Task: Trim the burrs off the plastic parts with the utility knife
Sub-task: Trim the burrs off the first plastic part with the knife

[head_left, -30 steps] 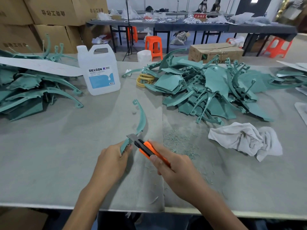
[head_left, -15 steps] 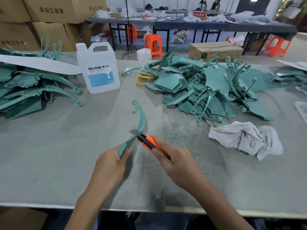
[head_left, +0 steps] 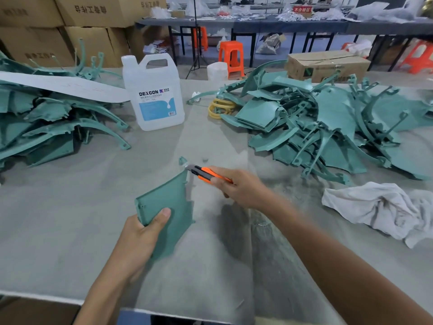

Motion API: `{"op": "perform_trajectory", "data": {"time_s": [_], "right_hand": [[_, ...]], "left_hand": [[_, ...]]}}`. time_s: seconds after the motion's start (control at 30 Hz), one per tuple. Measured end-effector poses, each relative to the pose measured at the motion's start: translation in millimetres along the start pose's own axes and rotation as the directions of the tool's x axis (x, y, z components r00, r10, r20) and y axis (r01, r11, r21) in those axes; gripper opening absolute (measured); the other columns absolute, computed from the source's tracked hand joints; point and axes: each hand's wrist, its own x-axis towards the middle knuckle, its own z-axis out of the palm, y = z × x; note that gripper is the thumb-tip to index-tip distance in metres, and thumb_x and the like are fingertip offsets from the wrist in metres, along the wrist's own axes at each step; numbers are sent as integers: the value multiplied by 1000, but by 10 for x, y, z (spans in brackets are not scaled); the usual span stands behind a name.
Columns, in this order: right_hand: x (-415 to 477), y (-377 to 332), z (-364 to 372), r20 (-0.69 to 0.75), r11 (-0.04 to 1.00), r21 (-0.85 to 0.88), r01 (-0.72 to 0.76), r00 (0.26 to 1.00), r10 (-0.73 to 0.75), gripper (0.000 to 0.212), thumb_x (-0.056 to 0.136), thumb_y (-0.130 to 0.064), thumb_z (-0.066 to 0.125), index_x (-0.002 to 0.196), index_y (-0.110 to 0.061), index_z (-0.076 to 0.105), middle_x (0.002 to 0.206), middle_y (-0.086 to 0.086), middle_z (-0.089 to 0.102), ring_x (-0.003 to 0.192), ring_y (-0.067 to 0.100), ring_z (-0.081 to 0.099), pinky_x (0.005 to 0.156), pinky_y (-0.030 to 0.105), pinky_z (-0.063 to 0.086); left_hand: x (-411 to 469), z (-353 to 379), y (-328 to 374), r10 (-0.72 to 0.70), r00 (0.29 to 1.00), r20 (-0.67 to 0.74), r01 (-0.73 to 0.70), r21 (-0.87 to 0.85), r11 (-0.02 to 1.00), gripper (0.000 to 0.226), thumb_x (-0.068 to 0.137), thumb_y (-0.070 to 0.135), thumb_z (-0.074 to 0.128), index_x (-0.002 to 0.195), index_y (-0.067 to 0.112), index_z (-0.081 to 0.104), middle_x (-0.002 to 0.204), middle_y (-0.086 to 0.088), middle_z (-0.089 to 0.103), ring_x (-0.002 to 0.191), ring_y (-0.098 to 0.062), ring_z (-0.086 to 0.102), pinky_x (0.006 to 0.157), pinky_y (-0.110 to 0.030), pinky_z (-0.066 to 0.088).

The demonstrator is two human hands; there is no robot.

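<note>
My left hand (head_left: pixel 140 238) grips the lower left corner of a teal plastic part (head_left: pixel 167 202), which shows its broad face above the grey table. My right hand (head_left: pixel 236 186) holds an orange and black utility knife (head_left: pixel 206 174). Its blade tip touches the part's upper right corner, near a small hook at the top. Fine teal shavings lie on the table under and to the right of my hands.
A heap of teal parts (head_left: pixel 328 127) fills the right back of the table (head_left: pixel 70 219), another heap (head_left: pixel 42 123) the left. A white DEXCON jug (head_left: pixel 153 95) stands between them. A crumpled white rag (head_left: pixel 379 209) lies at the right. Yellow rings (head_left: pixel 220 107) sit by the right heap.
The part has turned in my left hand from edge-on to showing its broad face. The knife has travelled up along the edge to the far top corner.
</note>
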Motion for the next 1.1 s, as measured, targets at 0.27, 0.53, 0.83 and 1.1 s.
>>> {"op": "perform_trajectory", "data": {"time_s": [0.27,0.53,0.83,1.1], "right_hand": [[885,236,-138,173,993,-119,-6,985,27,35,104,-42,49,138,-43,57,94,-6,72,73,11,65,65,29,53],[1400,145,-145,261,943,-332,36,964,55,27,104,-34,46,124,-30,65,88,-2,65,78,25,62,70,33,49],[1335,106,51,100,932,-361,-33,992,74,32,107,-37,39,131,-27,59,112,7,67,106,34,63,77,38,45],[303,41,-343,-95,991,-54,-123,989,117,30,107,-39,43,134,-42,56,77,-13,62,64,2,60,59,26,43]], "left_hand": [[111,-128,-134,-128,991,47,136,-236,962,28,88,25,66,114,17,75,117,-17,73,105,-40,70,89,-61,54],[128,-141,-162,-138,989,55,148,-281,948,26,89,20,63,112,18,76,117,-16,72,106,-37,70,87,-51,58],[41,-134,-141,-167,986,-8,154,-341,927,25,88,23,65,109,17,77,116,-18,72,105,-38,71,88,-51,58],[-30,-11,34,14,998,65,-21,112,993,31,87,53,71,100,26,78,91,-6,77,79,-18,68,77,-36,50]]}}
